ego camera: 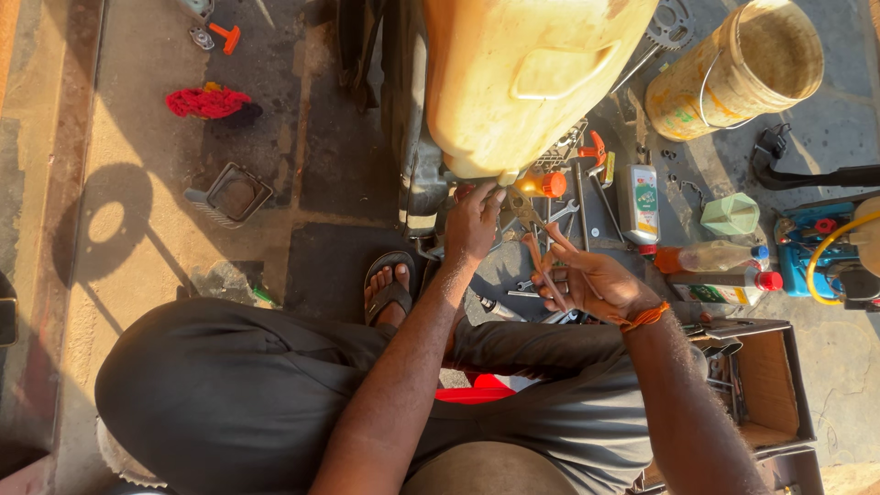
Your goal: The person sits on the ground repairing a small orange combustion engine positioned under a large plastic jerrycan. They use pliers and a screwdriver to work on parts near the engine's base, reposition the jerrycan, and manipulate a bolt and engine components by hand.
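I sit low over a big yellow jerrycan (522,73) lying on its side, its orange cap (548,185) at the lower end. My left hand (472,225) reaches up to the can's lower edge, fingertips touching just left of the cap. My right hand (591,284) grips orange-handled pliers (536,243), whose jaws point up toward the cap. Whether the jaws touch anything is unclear.
Wrenches (568,215) lie on the ground under the can. To the right are a grey oil bottle (639,202), a plastic bottle (715,257), a green cup (731,215), a dirty bucket (733,69) and a cardboard box (770,385). A red rag (209,101) lies far left.
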A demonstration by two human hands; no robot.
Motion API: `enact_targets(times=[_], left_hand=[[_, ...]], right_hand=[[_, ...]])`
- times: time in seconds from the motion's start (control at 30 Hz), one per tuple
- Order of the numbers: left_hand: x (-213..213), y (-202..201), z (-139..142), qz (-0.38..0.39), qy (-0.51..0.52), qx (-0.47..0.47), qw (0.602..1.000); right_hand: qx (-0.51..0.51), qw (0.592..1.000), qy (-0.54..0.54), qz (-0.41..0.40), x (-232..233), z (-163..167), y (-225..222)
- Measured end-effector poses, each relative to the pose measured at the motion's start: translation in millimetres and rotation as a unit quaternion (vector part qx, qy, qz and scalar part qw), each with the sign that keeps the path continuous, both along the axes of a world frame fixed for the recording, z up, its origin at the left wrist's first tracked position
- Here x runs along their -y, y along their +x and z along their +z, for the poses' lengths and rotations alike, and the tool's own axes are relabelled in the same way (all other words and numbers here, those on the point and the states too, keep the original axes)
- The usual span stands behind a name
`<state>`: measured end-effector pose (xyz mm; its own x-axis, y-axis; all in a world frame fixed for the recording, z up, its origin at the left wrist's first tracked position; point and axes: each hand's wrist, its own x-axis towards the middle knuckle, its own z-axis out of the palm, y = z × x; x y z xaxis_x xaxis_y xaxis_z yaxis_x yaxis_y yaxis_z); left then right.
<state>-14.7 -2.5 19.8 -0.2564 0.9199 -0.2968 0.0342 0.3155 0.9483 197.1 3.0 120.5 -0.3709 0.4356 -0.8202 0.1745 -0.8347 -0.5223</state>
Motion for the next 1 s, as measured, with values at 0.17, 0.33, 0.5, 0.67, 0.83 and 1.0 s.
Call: enact_targets(times=[0.17, 0.33, 0.5, 0.67, 0.83, 1.0], left_hand=[[-2, 2, -7, 0.039, 0.135, -0.014, 0.99], [-4, 6, -18, 0.048, 0.155, -0.037, 0.986], [-4, 6, -20, 0.048, 0.144, -0.026, 0.988], [-4, 6, -20, 0.049, 0.151, -0.041, 0.986], [-5, 6, -20, 0.044, 0.144, -0.034, 0.988], [-4, 5, -16, 0.045, 0.144, -0.041, 0.988]], right_hand=[[0.195, 0.922, 0.278, 0.184, 16, -5, -8], [0.369, 0.744, 0.498, 0.252, 34, 2, -19], [0.412, 0.688, 0.542, 0.25, 42, 15, -35], [0.453, 0.649, 0.554, 0.26, 45, 18, -43], [0.487, 0.61, 0.562, 0.273, 48, 18, -48], [0.471, 0.616, 0.569, 0.275, 47, 13, -46]])
